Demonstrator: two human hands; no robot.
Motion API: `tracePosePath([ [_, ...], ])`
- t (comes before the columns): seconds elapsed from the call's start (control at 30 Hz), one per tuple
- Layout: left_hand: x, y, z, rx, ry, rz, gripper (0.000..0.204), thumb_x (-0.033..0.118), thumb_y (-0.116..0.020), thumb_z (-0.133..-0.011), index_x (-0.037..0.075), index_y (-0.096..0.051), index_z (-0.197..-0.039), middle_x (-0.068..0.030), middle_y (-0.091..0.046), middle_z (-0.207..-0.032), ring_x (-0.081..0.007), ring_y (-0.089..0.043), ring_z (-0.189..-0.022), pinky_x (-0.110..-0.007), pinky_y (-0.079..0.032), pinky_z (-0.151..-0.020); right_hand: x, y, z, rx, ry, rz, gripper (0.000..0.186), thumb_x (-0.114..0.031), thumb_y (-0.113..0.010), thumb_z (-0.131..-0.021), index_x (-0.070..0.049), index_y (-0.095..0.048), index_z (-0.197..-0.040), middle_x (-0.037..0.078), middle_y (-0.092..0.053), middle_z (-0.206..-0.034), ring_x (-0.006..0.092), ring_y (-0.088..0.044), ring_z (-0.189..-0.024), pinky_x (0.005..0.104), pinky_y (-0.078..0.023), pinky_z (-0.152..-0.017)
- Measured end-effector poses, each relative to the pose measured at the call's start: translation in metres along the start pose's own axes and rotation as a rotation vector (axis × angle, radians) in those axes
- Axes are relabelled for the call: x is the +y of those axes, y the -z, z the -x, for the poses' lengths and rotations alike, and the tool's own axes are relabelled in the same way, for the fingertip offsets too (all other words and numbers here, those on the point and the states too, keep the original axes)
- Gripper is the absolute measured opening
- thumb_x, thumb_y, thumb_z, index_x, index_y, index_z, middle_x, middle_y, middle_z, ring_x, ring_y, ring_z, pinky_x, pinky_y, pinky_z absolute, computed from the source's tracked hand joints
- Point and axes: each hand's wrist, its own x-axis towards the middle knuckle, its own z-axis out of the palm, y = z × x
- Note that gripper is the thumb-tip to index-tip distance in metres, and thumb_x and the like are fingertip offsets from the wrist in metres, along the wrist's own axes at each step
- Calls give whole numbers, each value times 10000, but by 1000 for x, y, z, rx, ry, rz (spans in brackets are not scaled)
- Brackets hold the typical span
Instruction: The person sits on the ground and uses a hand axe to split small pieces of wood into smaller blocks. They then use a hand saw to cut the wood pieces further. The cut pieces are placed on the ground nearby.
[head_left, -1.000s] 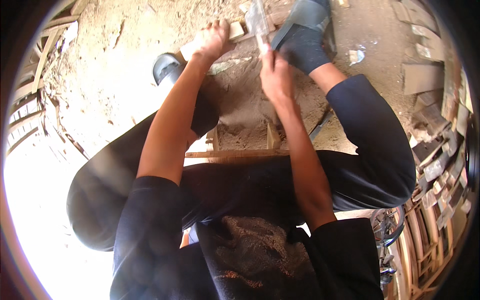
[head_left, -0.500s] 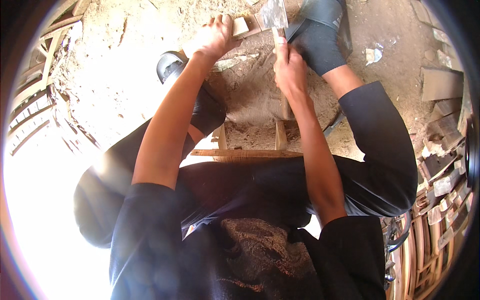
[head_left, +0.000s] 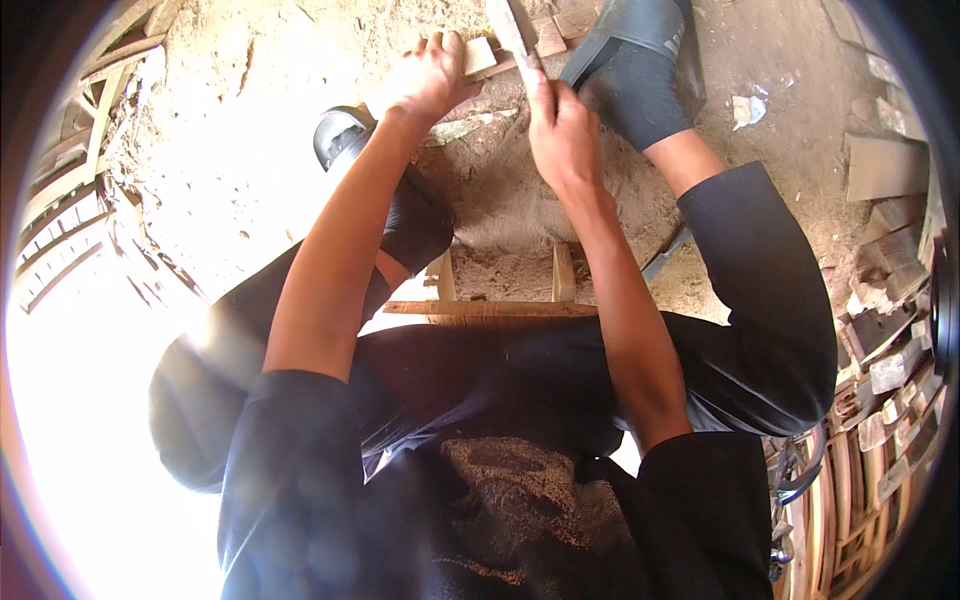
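Observation:
My left hand [head_left: 428, 78] is closed round a small pale wooden block [head_left: 479, 56], whose end sticks out to the right of the fingers. In my right hand [head_left: 566, 138] is a cleaver [head_left: 508, 28] with a light metal blade. The fingers wrap round its handle, and the thumb side points away from me. The blade leans up and to the left, just right of the block, and looks narrow from this angle. Whether blade and block touch, I cannot tell. Behind them, reddish wooden pieces [head_left: 549, 36] lie on the ground.
My sandalled right foot [head_left: 640, 75] is close to the cleaver; my left foot [head_left: 345, 135] is below the left hand. A low wooden stool [head_left: 490, 309] stands between my legs. Wood scraps [head_left: 885, 167] line the right side, with wooden slats [head_left: 65, 175] at far left.
The cleaver has swung left toward the block, and its broad face has turned so the blade looks narrower. My right hand moved slightly left; the left hand and block stay put.

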Motion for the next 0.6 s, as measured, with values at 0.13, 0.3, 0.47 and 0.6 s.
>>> tracePosePath([
  [0.13,8,13,-2,-108,7,-22,670,494,-737,-746,31,-467,-1147,-170,-572,-1143,-324,-579,-1103,-440,-503,-886,1,-1,3,172,188,-67,501,-465,-401,-996,-22,-635,-987,201,-654,-732,364,-653,-675,446,-491,-605],
  [0.3,0,-1,1,-77,-4,-6,657,493,-737,-738,46,-477,-1143,-163,-580,-1118,-325,-593,-1075,-449,-514,-853,37,-14,-8,26,4,97,546,-478,-370,-982,4,-622,-1033,279,-658,-858,442,-642,-882,520,-485,-771],
  [0.47,1,1,2,37,-38,-7,639,515,-741,-721,67,-504,-1110,-157,-587,-1073,-326,-609,-1030,-451,-519,-830,56,-13,-23,211,186,55,593,-504,-386,-990,31,-642,-981,181,-651,-721,287,-639,-621,414,-497,-580],
  [0.6,-1,1,0,113,-84,74,671,521,-771,-685,74,-536,-1126,-158,-584,-1058,-328,-600,-1036,-460,-515,-837,56,-8,-23,92,10,-130,604,-535,-400,-974,20,-638,-972,130,-600,-668,251,-581,-583,381,-457,-537],
])
